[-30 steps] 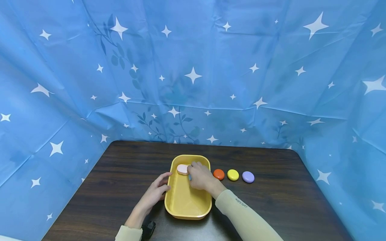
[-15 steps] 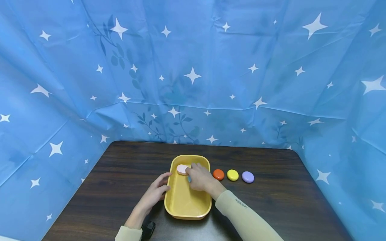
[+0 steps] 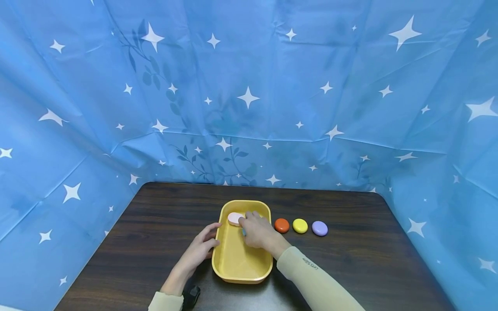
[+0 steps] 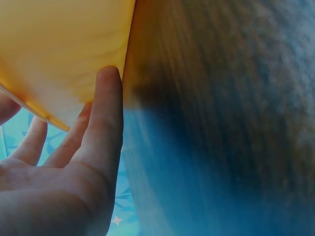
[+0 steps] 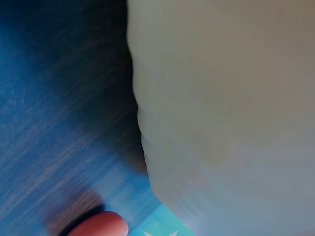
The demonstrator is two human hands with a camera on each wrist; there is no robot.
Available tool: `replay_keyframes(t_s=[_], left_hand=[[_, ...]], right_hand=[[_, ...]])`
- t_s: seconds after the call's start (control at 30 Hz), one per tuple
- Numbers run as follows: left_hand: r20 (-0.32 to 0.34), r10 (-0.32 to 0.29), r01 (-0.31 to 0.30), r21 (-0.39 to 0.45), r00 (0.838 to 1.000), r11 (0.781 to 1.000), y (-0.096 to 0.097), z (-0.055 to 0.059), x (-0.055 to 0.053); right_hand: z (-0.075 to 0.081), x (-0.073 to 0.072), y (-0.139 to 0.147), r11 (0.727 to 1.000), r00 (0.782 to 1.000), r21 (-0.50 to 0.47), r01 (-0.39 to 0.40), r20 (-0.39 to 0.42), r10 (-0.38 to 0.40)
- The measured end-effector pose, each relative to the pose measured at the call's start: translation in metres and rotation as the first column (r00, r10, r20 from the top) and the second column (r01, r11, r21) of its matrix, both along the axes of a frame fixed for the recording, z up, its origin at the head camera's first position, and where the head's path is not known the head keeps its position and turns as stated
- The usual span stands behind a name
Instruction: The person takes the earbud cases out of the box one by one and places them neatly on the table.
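Observation:
A yellow rectangular tray (image 3: 242, 270) lies on the dark table in the head view. My left hand (image 3: 200, 248) rests along its left side. In the left wrist view, straight fingers (image 4: 106, 105) touch the outer wall from outside. Inside the tray, my right hand (image 3: 256, 231) pinches a small blue piece (image 3: 244, 232), mostly hidden under the fingers. Just left of those fingertips lies a pale pink rounded piece (image 3: 234, 218) on the tray floor. A beige sleeve (image 5: 221, 118) fills most of the right wrist view.
Right of the tray, an orange-red disc (image 3: 282, 225), a yellow disc (image 3: 300, 226) and a purple disc (image 3: 320, 228) lie in a row on the wood-grain table (image 3: 365, 259). Behind the table hangs a blue star-patterned cloth (image 3: 249, 121).
The right hand has shifted very slightly left and toward the near side, with the blue piece in its fingers. The left hand and the tray stay in place.

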State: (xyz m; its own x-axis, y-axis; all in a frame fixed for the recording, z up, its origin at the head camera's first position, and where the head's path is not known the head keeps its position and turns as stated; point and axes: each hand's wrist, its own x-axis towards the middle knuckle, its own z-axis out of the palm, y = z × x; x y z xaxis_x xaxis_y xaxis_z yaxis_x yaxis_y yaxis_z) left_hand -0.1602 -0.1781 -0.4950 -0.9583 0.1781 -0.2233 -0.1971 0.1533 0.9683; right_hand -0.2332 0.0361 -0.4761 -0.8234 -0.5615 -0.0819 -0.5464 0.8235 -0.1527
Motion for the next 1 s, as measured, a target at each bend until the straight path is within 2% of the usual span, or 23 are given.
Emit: replay_keyframes(t_s=[0.67,1.0], left_hand=[[-0.007,0.009,-0.009,-0.03,1.0,1.0,0.003,-0.002,-0.002],[-0.023,0.019,-0.019,-0.034,1.0,0.999,0.003,0.0,-0.001]], right_hand=[[0.008,0.002,0.004,0.999,1.0,-0.044,0.0,-0.011,0.0],[0.014,0.007,0.008,0.997,0.998,-0.078,-0.019,-0.067,0.013]])
